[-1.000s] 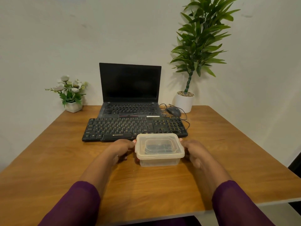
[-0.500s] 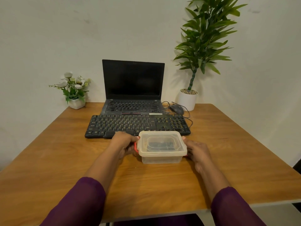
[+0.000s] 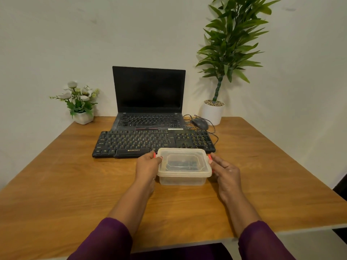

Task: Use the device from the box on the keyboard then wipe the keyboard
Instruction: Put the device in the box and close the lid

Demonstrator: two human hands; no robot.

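Note:
A translucent plastic box (image 3: 183, 166) with its lid on stands on the wooden table (image 3: 75, 184), just in front of the black keyboard (image 3: 146, 142). A dark object shows dimly through the lid. My left hand (image 3: 147, 166) grips the box's left end, fingertips on the lid's edge. My right hand (image 3: 224, 170) grips the right end the same way. The keyboard lies in front of an open black laptop (image 3: 149, 98) with a dark screen.
A black mouse (image 3: 200, 123) with its cable lies right of the laptop. A tall green plant in a white pot (image 3: 213, 112) stands at the back right, a small flower pot (image 3: 82, 117) at the back left. The table's near edge runs below my forearms.
The view has shifted slightly. My fingers have moved up onto the ends of the lid. The box stays in the same spot in front of the keyboard.

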